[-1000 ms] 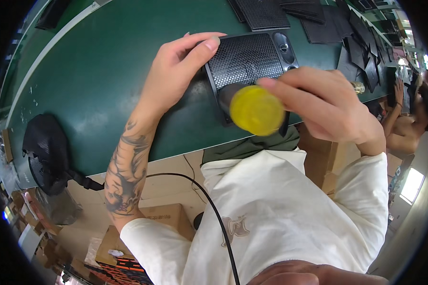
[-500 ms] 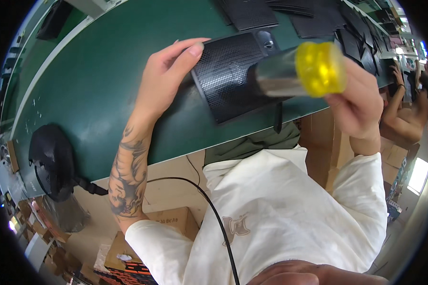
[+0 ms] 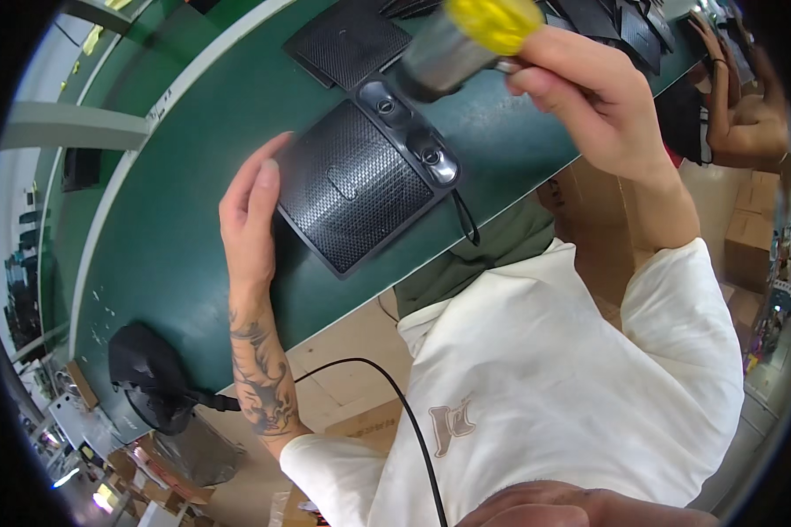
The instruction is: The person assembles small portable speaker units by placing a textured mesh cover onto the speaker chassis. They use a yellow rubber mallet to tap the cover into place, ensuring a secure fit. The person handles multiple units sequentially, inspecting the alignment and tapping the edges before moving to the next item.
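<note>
A black speaker box [image 3: 351,189] with a perforated grille lies face up on the green tabletop. Two shiny round recessed parts sit along its right-hand edge, and a strap loop [image 3: 467,220] hangs off its near right corner. My left hand [image 3: 250,215] grips the box's left edge, thumb at the rim, some fingers hidden. Above the far right end of the box, my right hand [image 3: 602,105] pinches a thick cylindrical tool [image 3: 444,57], bright yellow at the grip end and dark grey at the other. Motion blur hides its exact kind.
Black perforated panels [image 3: 347,44] lie at the table's far side, with more stacked at far right [image 3: 637,35]. A black hooded object [image 3: 149,378] stands at the table's left end. Beyond the right side, another person's arms [image 3: 738,114] are visible. A black cable [image 3: 395,395] crosses my front.
The view has turned, and the box appears further left and rotated. My right hand has moved the yellow-ended tool toward the far side, uncovering both round parts. My left hand stays at the box's edge.
</note>
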Motion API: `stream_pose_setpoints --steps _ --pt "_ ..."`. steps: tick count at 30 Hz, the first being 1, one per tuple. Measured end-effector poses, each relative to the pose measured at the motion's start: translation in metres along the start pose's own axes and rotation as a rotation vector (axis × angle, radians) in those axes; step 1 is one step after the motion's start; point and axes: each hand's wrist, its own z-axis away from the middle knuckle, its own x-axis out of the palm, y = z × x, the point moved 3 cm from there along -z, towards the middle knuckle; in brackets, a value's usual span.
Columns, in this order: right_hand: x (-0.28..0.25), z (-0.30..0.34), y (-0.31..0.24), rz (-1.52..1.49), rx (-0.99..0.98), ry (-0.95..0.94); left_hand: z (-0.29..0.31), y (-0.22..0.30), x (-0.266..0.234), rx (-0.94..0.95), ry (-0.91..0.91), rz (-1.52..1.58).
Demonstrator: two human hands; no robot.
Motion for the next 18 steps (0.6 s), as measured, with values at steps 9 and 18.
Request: stream_pose_setpoints --steps 9,18 --pt "0.03 0.079 0.089 0.311 -0.044 0.056 0.039 0.026 0.014 0.603 -0.225 -0.695" --pt "0.036 0.1 0.073 -0.213 0.031 0.286 0.043 0.045 0.032 0.678 0.068 -0.743"
